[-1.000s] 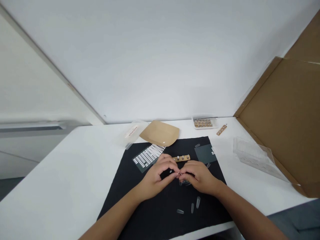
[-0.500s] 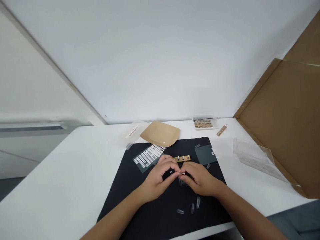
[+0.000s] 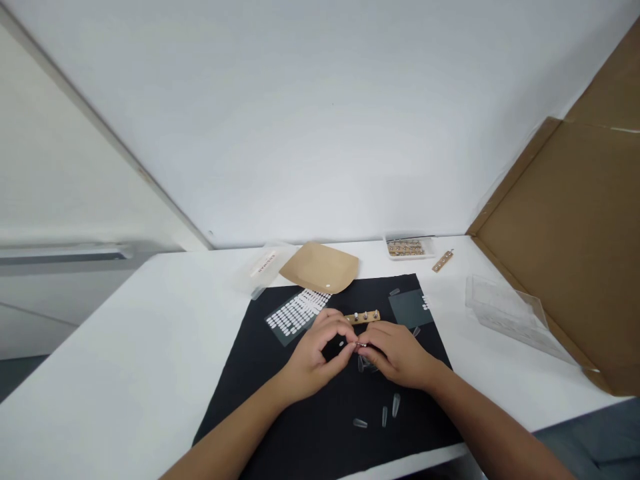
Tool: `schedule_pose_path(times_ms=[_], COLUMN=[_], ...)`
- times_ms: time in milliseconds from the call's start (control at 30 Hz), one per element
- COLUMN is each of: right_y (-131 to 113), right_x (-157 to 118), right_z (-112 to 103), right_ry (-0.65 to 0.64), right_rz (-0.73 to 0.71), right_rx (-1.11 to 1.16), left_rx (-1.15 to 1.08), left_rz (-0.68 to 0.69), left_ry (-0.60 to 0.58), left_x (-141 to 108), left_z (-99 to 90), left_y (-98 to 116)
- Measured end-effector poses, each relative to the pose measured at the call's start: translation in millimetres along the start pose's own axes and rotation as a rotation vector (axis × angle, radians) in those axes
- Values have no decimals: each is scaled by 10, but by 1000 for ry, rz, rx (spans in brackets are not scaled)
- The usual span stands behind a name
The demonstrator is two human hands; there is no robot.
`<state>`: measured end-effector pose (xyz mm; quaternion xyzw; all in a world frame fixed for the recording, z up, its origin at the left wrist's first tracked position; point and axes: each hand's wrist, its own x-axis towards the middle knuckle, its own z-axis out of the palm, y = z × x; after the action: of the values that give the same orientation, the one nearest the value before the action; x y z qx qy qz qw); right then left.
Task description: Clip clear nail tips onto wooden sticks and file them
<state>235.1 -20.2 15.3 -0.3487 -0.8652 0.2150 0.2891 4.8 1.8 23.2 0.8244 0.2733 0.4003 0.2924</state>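
Small piece: a small, shiny piece (image 3: pixel 362 345) lies right in the grip, between your two sets of fingertips; its details are too small to tell.
Long axis: as far as you can see, it runs sideways, from one hand toward the other.
Left grip: your left hand (image 3: pixel 313 360) has thumb and fingertips pinched together at the piece's left end.
Right grip: your right hand (image 3: pixel 400 353) has thumb and forefinger closed on its right side; neither hand is clearly nearer.
Beyond the fingers: a studded strip (image 3: pixel 365 318) lies crosswise, just past your fingertips, its left part hidden by your left hand.
Below the fingers: clear tips (image 3: pixel 367 365) cluster beside your right thumb; three loose tips (image 3: pixel 396 405) lie closer to you.
Sides: the white-tab sheet (image 3: pixel 299 312) sits beyond your left hand, the dark sheet (image 3: pixel 410 308) beyond your right.
Edges: the black cloth (image 3: pixel 300 433) reaches farther out on your left than on your right; its near right edge stops just short of the edge of the counter (image 3: pixel 125 333).
Farther out: the brown tray (image 3: pixel 325 263) overlaps the cloth's far edge; the clear box (image 3: pixel 515 317) stands well to your right.
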Motion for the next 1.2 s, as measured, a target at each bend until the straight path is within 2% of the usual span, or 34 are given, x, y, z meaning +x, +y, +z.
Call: schedule_pose_path(times_ms=[300, 567, 800, 1000, 1200], right_y=[-44, -31, -54, -91, -139], right_x=[-7, -3, -9, -21, -2], right_z=[72, 80, 64, 36, 41], right_ry=[66, 97, 54, 12, -8], right_rz=[17, 24, 85, 199, 265], right_rx=[198, 171, 216, 435, 557], left_rx=[-102, -105, -112, -89, -69], left_rz=[0, 69, 18, 85, 110], left_ry=[39, 95, 109, 99, 100], left_x=[-13, 6, 1, 16, 33], left_z=[10, 13, 8, -7, -14], left_y=[4, -9, -8, -10, 6])
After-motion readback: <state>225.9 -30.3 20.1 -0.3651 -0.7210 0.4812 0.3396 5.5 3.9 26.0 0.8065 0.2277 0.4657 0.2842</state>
